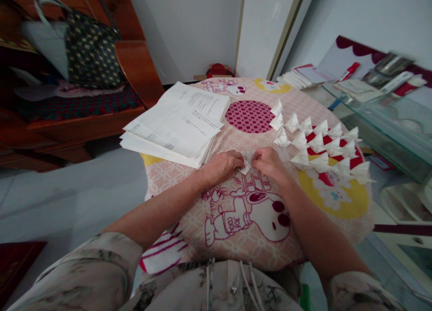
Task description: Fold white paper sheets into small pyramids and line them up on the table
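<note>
Over the middle of the table, a small white piece of folded paper (246, 168) is pinched between my two hands. My left hand (223, 167) grips its left side with fingertips closed. On the other side my right hand (268, 162) has thumb and fingers pressed together at the paper's edge. The fingers hide part of its shape. Just beyond my left hand lies a stack of printed paper sheets (178, 122). To the right of my right hand stand rows of several folded white paper boats (316, 142), pointed at the top.
A patterned cloth (189, 216) with a cartoon dog covers the round table. At the right stands a glass shelf (378, 131) holding a metal pot (393, 64) and other items. A wooden bench (140, 72) with a patterned bag (91, 50) is at the left.
</note>
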A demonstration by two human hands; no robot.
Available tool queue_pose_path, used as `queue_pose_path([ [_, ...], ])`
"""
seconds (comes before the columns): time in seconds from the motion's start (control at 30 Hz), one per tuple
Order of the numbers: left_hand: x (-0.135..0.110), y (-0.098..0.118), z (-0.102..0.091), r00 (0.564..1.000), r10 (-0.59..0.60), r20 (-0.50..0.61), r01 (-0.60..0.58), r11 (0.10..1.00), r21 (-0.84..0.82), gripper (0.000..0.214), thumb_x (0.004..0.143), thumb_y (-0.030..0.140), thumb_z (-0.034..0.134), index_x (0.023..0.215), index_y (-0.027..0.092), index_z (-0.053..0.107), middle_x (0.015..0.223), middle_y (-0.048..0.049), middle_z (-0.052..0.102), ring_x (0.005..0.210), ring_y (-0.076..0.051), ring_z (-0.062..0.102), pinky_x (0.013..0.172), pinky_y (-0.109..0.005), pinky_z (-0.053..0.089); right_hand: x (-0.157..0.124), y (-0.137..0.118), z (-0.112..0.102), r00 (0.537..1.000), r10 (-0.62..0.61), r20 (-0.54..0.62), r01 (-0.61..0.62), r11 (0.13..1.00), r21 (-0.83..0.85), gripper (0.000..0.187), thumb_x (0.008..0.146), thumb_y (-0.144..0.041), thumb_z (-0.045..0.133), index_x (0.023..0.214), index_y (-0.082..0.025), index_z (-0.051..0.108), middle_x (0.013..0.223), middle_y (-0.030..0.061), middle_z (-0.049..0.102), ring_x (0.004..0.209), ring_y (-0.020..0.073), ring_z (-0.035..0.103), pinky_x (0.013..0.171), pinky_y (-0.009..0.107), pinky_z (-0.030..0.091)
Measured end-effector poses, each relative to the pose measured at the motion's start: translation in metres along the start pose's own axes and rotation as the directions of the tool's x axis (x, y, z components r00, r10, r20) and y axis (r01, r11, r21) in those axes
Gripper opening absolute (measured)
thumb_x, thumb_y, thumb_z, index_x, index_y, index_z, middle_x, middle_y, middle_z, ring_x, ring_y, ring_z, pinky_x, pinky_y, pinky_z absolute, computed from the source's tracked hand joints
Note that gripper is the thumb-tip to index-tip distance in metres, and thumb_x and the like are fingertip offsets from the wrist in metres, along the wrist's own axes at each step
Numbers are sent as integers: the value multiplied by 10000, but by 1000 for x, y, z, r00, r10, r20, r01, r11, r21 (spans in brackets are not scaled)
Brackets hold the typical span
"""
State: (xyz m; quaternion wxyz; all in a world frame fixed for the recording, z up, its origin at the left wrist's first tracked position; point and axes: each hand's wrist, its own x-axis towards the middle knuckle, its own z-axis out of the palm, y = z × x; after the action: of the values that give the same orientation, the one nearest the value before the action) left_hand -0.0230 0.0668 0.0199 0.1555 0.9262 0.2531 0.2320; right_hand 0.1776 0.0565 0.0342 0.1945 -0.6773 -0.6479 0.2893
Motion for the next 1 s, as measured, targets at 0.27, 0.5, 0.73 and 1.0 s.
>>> queue_pose_path([
  [0.27, 2, -1, -1, 993, -109, -52, 102, 987, -121, 243, 867, 61, 546, 972, 144, 749, 960, -83, 726, 899, -170, 671, 828, -292, 525, -6, 12, -8, 991, 3, 131, -33, 974, 223, 162, 866, -276, 591, 753, -166, 626, 537, 5, 621, 384, 102, 515, 378, 211, 326],
  [0.5, 8, -9, 5, 967, -249, -64, 235, 957, -170, 280, 795, 125, 659, 1073, 127, 695, 967, -71, 652, 808, -148, 611, 744, -280, 499, -6, 4, -2, 988, -145, 43, 144, 989, 40, 80, 756, -227, 703, 730, -161, 665, 575, -12, 608, 508, 111, 533, 495, 232, 359],
  [0.73, 8, -7, 4, 936, -352, -18, 331, 895, -299, 239, 768, 132, 655, 1003, 157, 615, 771, 13, 612, 680, -113, 548, 623, -233, 429, -7, 10, -5, 976, -198, 88, 189, 977, 102, 138, 760, -290, 716, 762, -158, 676, 578, -21, 603, 505, 105, 516, 496, 234, 346],
  [1.0, 9, 9, -6, 926, -363, -106, 279, 845, -457, 185, 819, 219, 628, 985, 139, 642, 706, 33, 572, 617, -83, 476, 585, -214, 371, -10, 13, -4, 954, -255, 157, 186, 916, 355, 347, 835, -416, 658, 596, -170, 601, 510, 2, 595, 443, 100, 529, 440, 216, 382],
])
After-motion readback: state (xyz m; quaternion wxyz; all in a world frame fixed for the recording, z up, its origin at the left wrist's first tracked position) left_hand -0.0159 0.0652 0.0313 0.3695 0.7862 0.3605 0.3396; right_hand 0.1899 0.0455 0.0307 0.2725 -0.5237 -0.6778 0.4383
